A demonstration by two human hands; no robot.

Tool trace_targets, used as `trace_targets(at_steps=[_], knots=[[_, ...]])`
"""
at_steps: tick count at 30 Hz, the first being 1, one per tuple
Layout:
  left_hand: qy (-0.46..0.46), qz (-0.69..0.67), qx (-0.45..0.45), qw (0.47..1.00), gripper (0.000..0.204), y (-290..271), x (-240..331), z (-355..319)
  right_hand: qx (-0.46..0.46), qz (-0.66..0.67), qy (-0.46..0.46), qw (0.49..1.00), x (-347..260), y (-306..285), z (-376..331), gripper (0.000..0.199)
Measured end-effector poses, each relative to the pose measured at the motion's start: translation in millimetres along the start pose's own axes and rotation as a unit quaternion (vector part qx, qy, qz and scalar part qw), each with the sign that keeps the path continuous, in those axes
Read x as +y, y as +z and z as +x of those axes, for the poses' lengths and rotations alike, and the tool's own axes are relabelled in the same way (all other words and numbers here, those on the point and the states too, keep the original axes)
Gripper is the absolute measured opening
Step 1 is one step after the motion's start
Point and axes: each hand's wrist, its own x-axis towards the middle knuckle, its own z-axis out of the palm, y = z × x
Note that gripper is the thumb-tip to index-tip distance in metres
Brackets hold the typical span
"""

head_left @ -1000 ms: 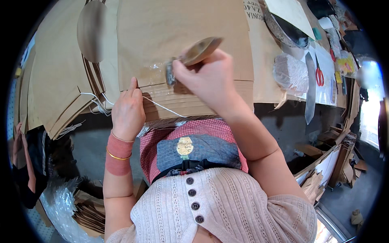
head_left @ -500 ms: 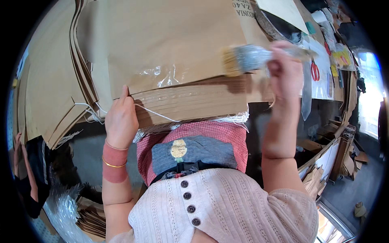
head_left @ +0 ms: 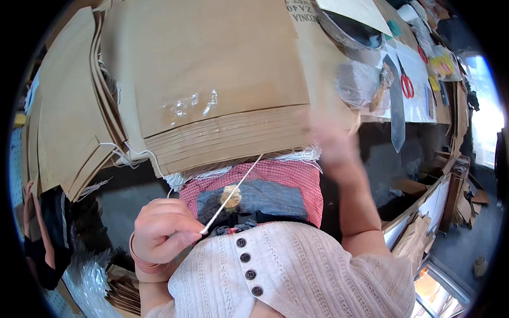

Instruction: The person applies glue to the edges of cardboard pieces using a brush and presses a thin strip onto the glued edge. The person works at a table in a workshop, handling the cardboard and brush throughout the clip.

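A layered stack of brown paper sacks [head_left: 222, 58] lies before me, its near edges fanned in narrow steps with a wet, shiny patch above them. My left hand [head_left: 164, 228] is closed in a pinch on the end of a white string [head_left: 233, 193], below the stack's near edge. The string runs taut up to that edge. My right hand [head_left: 334, 140], smeared by motion, is at the stack's near right corner; its fingers cannot be made out. The brush [head_left: 380, 90] lies on the table at the right, wooden handle visible beside crumpled clear plastic.
A second pile of sacks [head_left: 69, 106] stands left, with loose white strings. Right are a dark basin [head_left: 352, 32], a large knife [head_left: 396, 106] with its blade over the table edge, and red-handled scissors [head_left: 406, 85]. Another person's arm [head_left: 40, 228] shows at far left.
My right hand has put the brush down and moved to the stack's near right corner. My left hand has left the sacks and come toward me, drawing the white string taut.
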Motion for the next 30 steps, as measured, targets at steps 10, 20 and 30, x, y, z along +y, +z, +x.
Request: trace_targets(at_steps=[10,20,30], knots=[[-0.077,0.362,0.185,0.910,0.004,-65.7,-10.8,1.5,-0.039,-0.078,-0.053,0.995,-35.4,-29.3,18.0,0.011],[-0.167,0.251,0.218,0.928,0.011,-86.9,-147.2,32.9,-0.012,-0.125,0.080,0.989,55.6,-6.6,89.1,0.010],[-0.121,0.512,0.250,0.813,0.011,-78.2,-135.9,33.1,-0.049,0.271,0.224,0.935,54.3,-19.8,84.6,0.020]])
